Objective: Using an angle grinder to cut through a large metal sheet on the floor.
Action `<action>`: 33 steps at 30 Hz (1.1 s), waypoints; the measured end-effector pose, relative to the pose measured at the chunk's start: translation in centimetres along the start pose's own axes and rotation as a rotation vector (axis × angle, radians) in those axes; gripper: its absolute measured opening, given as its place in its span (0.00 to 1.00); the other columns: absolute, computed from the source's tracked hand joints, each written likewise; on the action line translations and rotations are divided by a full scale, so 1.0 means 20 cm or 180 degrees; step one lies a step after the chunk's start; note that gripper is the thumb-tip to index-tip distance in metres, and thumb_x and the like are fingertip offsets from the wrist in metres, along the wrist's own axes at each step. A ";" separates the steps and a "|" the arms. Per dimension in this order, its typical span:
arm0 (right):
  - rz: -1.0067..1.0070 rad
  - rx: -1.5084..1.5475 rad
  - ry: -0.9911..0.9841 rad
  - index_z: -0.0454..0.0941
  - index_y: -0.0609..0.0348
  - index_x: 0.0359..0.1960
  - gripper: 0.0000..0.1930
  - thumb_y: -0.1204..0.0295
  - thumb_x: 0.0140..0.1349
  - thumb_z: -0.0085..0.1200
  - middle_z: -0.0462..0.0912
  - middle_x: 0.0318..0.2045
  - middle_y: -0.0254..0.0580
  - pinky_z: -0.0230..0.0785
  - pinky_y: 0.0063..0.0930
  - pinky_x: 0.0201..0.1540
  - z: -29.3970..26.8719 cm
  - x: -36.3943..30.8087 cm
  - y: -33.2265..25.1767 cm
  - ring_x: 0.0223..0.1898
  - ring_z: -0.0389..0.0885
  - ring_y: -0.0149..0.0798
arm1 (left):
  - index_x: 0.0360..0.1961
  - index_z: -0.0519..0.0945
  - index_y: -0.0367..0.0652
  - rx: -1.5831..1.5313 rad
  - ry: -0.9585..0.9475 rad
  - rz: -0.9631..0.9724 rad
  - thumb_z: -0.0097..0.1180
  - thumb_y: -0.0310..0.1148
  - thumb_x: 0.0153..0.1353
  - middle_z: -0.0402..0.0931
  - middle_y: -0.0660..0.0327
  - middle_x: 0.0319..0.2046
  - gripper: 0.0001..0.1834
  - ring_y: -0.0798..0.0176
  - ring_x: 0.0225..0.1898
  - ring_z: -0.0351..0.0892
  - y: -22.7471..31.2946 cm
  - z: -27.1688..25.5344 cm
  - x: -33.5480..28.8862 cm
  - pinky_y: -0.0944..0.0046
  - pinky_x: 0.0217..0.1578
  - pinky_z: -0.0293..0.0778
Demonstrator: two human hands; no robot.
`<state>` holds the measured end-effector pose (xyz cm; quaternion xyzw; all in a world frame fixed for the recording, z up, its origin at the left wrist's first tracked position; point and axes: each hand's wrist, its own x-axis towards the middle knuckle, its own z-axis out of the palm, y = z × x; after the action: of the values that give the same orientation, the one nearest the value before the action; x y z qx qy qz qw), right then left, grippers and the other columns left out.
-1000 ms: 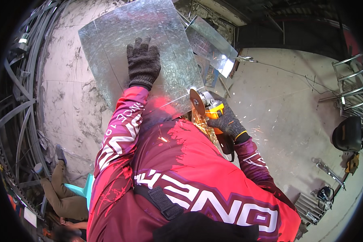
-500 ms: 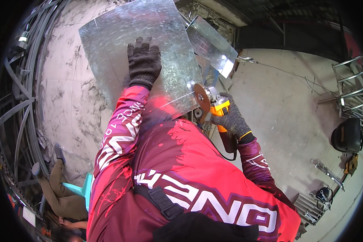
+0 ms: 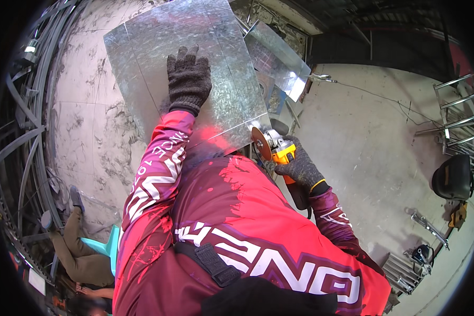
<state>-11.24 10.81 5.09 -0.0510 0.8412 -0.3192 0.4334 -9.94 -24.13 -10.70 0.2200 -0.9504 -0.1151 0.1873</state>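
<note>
My left hand (image 3: 189, 79), in a dark grey knit glove, lies flat with fingers spread on a large galvanized metal sheet (image 3: 231, 79). A thin bright line crosses the sheet near its near edge and reaches its right side. My right hand (image 3: 302, 164), gloved too, is wrapped round an angle grinder (image 3: 283, 155) with a yellow and black body. The grinder's reddish-brown disc (image 3: 262, 143) is tilted at the sheet's near right corner, just nearer to me than the bright line. Whether the disc touches the metal I cannot tell.
A smaller shiny sheet (image 3: 279, 58) lies beyond the right edge. Long metal profiles (image 3: 29, 126) line the left wall. At lower left a person (image 3: 84, 258) sits near a turquoise stool (image 3: 108, 246). On the right are a metal rack (image 3: 458, 116), a black seat (image 3: 452, 176) and metal tubes (image 3: 403, 271).
My right hand has drawn the grinder slightly toward me and left, off the bright line, whose right end now shows. My left hand has stayed in place on the sheet.
</note>
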 end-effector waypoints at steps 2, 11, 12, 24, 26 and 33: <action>0.0088 -0.0042 -0.0065 0.62 0.56 0.67 0.45 0.79 0.46 0.73 0.77 0.52 0.41 0.74 0.35 0.55 0.00 0.01 0.01 0.52 0.77 0.38 | 0.54 0.83 0.55 0.0023 0.0023 -0.0052 0.58 0.41 0.65 0.69 0.59 0.69 0.17 0.46 0.73 0.62 -0.01 -0.02 -0.02 0.36 0.73 0.51; 0.0232 -0.0066 -0.0043 0.61 0.57 0.67 0.46 0.77 0.46 0.74 0.77 0.52 0.42 0.74 0.35 0.56 -0.01 0.00 0.04 0.52 0.77 0.38 | 0.53 0.83 0.55 -0.0026 0.0052 0.0003 0.58 0.41 0.66 0.69 0.59 0.69 0.16 0.46 0.72 0.62 0.00 -0.01 0.00 0.37 0.73 0.51; 0.0232 -0.0179 -0.0018 0.61 0.57 0.67 0.46 0.76 0.46 0.75 0.77 0.53 0.42 0.73 0.35 0.57 -0.01 0.01 0.04 0.53 0.77 0.39 | 0.53 0.83 0.55 -0.0031 0.0047 0.0004 0.58 0.41 0.66 0.69 0.59 0.69 0.16 0.46 0.72 0.62 0.00 -0.01 0.00 0.37 0.73 0.51; 0.0054 -0.0282 0.0039 0.62 0.60 0.68 0.47 0.71 0.45 0.75 0.79 0.52 0.46 0.73 0.36 0.58 -0.01 0.06 0.02 0.53 0.79 0.42 | 0.53 0.83 0.55 0.0007 0.0041 0.0029 0.58 0.42 0.65 0.69 0.59 0.69 0.17 0.46 0.72 0.63 0.01 0.00 -0.01 0.37 0.73 0.51; 0.0120 -0.0345 -0.0023 0.62 0.59 0.67 0.45 0.75 0.45 0.74 0.77 0.54 0.43 0.72 0.35 0.59 -0.02 0.07 -0.01 0.54 0.77 0.39 | 0.54 0.83 0.55 -0.0009 0.0053 -0.0001 0.59 0.42 0.65 0.69 0.58 0.69 0.17 0.46 0.72 0.63 0.00 -0.02 -0.02 0.37 0.73 0.52; 0.0072 -0.0130 -0.0103 0.62 0.58 0.68 0.45 0.77 0.47 0.73 0.77 0.53 0.42 0.73 0.34 0.58 0.00 0.08 -0.10 0.53 0.78 0.37 | 0.53 0.83 0.54 -0.0067 0.0066 0.0004 0.60 0.43 0.64 0.70 0.58 0.69 0.17 0.45 0.72 0.63 0.00 -0.02 -0.01 0.36 0.73 0.52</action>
<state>-12.64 8.59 5.12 -0.0555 0.8410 -0.2962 0.4493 -9.56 -23.99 -10.37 0.2186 -0.9473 -0.1227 0.1996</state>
